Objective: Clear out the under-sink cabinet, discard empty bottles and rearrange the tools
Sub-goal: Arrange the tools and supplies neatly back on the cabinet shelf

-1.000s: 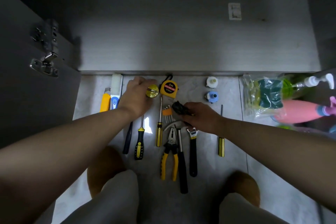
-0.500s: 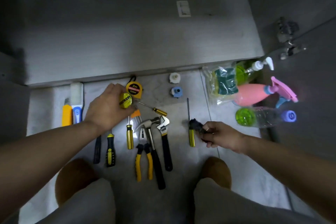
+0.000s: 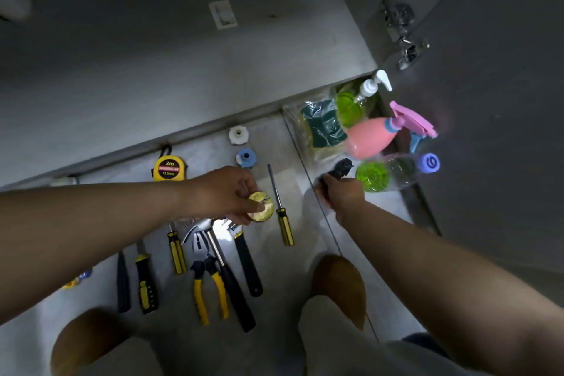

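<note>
Small yellow-green roll (image 3: 260,207), tape-like and blurred, is pinched between the thumb and fingers of the left hand (image 3: 225,192). It sits just above the floor tiles (image 3: 308,253), between the adjustable wrench (image 3: 245,256) head and a yellow-handled screwdriver (image 3: 282,214). Right hand (image 3: 341,195) is curled round a small black item (image 3: 341,168), type unclear, its tip poking out on the far side. It's just left of a clear bottle with blue cap (image 3: 393,172) lying on its side, near the pink spray bottle (image 3: 372,137). Tool row nearer: hammer (image 3: 222,265), yellow pliers (image 3: 207,284). Yellow 2m tape measure (image 3: 169,167) far left by the cabinet edge (image 3: 195,128); white fitting (image 3: 238,134) and blue fitting (image 3: 245,157) right of it. Green pump bottle (image 3: 351,104) and bagged sponges (image 3: 320,125) far right.
</note>
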`<state>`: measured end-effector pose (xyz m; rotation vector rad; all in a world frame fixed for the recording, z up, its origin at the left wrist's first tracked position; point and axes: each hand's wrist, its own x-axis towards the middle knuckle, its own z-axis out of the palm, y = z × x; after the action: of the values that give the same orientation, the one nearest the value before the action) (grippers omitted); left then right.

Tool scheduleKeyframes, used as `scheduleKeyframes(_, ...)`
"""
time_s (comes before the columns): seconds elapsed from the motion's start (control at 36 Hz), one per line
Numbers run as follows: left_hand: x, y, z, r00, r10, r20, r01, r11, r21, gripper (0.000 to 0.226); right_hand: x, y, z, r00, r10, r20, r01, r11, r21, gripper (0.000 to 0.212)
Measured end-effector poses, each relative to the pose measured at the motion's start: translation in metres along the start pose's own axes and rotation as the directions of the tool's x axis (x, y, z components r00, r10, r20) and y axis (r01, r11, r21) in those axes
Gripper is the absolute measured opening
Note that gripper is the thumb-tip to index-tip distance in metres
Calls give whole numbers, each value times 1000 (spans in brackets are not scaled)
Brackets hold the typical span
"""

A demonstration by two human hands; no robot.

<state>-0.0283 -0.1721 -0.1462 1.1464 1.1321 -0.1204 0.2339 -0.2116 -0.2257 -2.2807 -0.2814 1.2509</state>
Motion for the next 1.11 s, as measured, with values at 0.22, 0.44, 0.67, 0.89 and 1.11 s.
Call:
scheduleKeyframes(0.22,29,9,52,999,3,-36,-12,966,-258,23,-35,-1,-3,980,-29,195,-17,972,233,13)
scheduleKeyframes(0.44,37,11,69,986,-35,-163,-2,975,-223,24,-67,18,-30,734,147,663,-184,983,-14,13)
scheduleKeyframes(0.67,48,7,73,984,17,-176,-48,983,-175,23,-55,18,-37,781,78,620,-232,957,172,7)
scheduleKeyframes(0.89,49,-24,64,964,246,-99,-169,857,486,22,-18,31,-53,984,90,154,-139,931,339,11)
scheduleKeyframes(1.11,19,-56,23,923,384,25,-198,417,887,48,-12,32,-46,999,48,-12,-46,991,129,37)
